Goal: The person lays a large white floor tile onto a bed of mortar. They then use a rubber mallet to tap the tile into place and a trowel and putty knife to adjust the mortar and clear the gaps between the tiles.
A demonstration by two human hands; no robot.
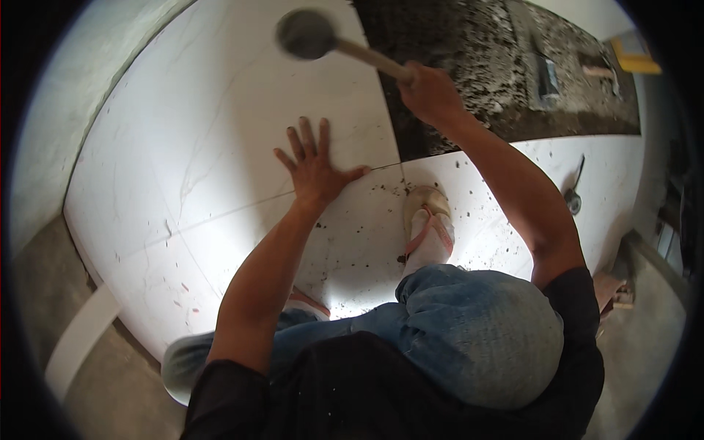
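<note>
My right hand (433, 94) grips the wooden handle of a mallet (306, 35) with a dark round head. The head, a little blurred, is over a large white marble-look floor tile (249, 95). My left hand (315, 167) lies flat with fingers spread, at the near edge of that tile by the joint with the tiles closer to me. To the right of the tile's edge is a bed of rough grey mortar (469, 59), with my right forearm reaching past its near border.
A trowel (547, 79) and a second wooden-handled tool (600, 72) lie on the mortar at the right. A small dark tool (574, 196) rests on the tiles. Crumbs of mortar dot the floor near my sandalled foot (429, 220). A wall (81, 95) borders the left.
</note>
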